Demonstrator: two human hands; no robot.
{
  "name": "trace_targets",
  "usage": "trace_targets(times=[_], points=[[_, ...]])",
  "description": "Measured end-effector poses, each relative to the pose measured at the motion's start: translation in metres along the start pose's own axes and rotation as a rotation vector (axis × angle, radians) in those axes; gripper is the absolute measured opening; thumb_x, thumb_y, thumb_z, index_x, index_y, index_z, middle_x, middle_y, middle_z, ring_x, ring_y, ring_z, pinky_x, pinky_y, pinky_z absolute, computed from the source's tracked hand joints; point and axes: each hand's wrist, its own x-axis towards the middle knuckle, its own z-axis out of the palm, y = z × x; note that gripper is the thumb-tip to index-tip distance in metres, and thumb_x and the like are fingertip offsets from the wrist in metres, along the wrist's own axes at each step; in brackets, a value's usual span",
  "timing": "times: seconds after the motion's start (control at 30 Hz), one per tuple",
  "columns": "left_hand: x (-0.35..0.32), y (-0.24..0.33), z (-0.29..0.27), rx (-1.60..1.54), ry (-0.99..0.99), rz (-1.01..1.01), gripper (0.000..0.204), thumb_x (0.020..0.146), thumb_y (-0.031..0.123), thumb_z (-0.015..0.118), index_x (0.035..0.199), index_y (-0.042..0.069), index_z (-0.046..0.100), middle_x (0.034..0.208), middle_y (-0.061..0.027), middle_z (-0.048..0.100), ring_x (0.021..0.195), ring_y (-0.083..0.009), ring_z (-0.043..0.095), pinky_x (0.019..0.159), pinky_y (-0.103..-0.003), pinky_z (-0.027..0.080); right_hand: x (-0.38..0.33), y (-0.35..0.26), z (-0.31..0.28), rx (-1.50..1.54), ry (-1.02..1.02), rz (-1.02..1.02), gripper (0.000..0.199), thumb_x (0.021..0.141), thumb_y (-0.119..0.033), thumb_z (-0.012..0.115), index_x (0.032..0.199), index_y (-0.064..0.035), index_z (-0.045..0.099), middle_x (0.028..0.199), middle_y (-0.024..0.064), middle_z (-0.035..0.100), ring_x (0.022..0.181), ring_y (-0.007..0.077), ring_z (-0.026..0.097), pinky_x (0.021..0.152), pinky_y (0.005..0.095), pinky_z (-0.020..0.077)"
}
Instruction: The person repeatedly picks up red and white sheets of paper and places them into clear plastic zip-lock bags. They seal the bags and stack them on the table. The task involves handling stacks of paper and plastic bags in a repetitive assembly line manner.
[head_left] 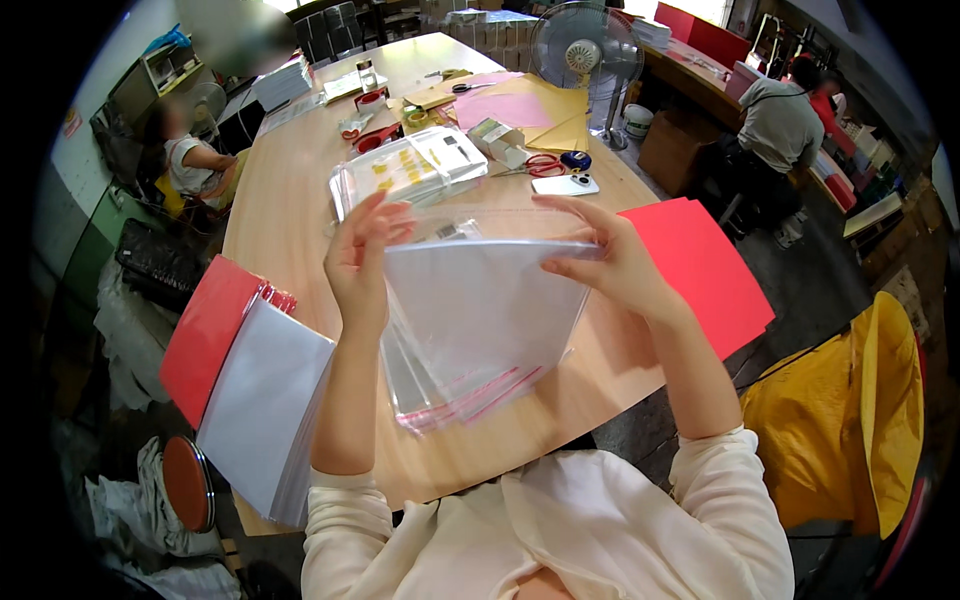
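Held at chest height over wooden table (300,200): white sheet (480,300) part-way inside clear plastic sleeve (470,235).
Left hand (362,255) closed on left edge of sheet and sleeve, fingers curled over the top.
Right hand (610,262) pinched on upper right corner, thumb below, fingers spread above.
Beneath, flat on table: stack of clear sleeves (450,395) with red adhesive strips along lower edge.

Risks, judged:
- Film thin and slick; likely to slip from pinch or cling to itself, closing the mouth.
- Sheet corner apt to catch on sleeve edge and crease.
- Red strip tacky if exposed; could grab sheet early, askew.

Materials: sleeve glossy, limp, transparent; sheet matte, stiff, rectangular. White sheet pile (262,400) and red card stack (208,335) at left edge; red card (705,275) at right, flat, matte.
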Motion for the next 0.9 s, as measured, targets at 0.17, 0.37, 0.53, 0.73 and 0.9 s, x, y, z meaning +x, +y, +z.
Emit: trace_targets(times=[0.17,0.37,0.53,0.73,0.9], points=[[-0.034,-0.004,-0.018,-0.085,0.202,0.116,0.015,0.1,0.012,0.049,0.105,0.002,0.059,0.086,-0.006,0.059,0.07,-0.0114,0.057,0.061,-0.024,0.047,0.009,0.011,-0.011,-0.182,0.043,0.043,0.025,0.087,-0.004,0.068,0.112,-0.0034,0.066,0.091,0.004,0.07,0.081,0.0079,0.063,0.07,0.0243,0.0508],[-0.147,-0.023,-0.022,-0.057,-0.098,-0.429,0.015,0.099,0.014,0.052,0.107,0.002,0.056,0.086,-0.0067,0.061,0.069,-0.0126,0.059,0.06,-0.025,0.048,-0.001,0.045,0.014,0.394,0.58,0.024,0.025,0.088,-0.006,0.067,0.11,0.0044,0.062,0.103,0.0098,0.067,0.089,0.0128,0.064,0.077,0.0253,0.0512],[-0.213,-0.036,-0.005,-0.259,-0.064,-0.957,0.034,0.097,0.016,0.057,0.127,0.001,0.048,0.107,-0.0084,0.062,0.089,-0.0167,0.064,0.083,-0.032,0.053,-0.083,0.1,0.114,0.856,0.705,0.405,0.03,0.088,-0.005,0.064,0.116,-0.004,0.054,0.105,0.0069,0.061,0.094,0.0143,0.061,0.081,0.0298,0.0518],[-0.261,-0.06,-0.043,-0.121,0.103,-1.015,0.037,0.095,0.008,0.058,0.128,-0.002,0.045,0.107,-0.008,0.063,0.096,-0.0158,0.064,0.081,-0.029,0.055,-0.147,0.127,0.191,1.105,0.333,1.031,0.023,0.089,-0.001,0.058,0.111,0.0015,0.055,0.11,0.0114,0.063,0.098,0.02,0.066,0.082,0.029,0.0561],[-0.253,-0.04,-0.058,-0.119,0.068,-1.115,0.046,0.092,0.001,0.058,0.134,0.0,0.039,0.102,-0.0122,0.066,0.091,-0.0191,0.068,0.076,-0.031,0.059,-0.154,0.121,0.176,0.955,-0.015,1.017,0.026,0.093,-0.007,0.057,0.116,0.0048,0.055,0.112,0.0136,0.063,0.099,0.0227,0.066,0.084,0.0309,0.0573]])
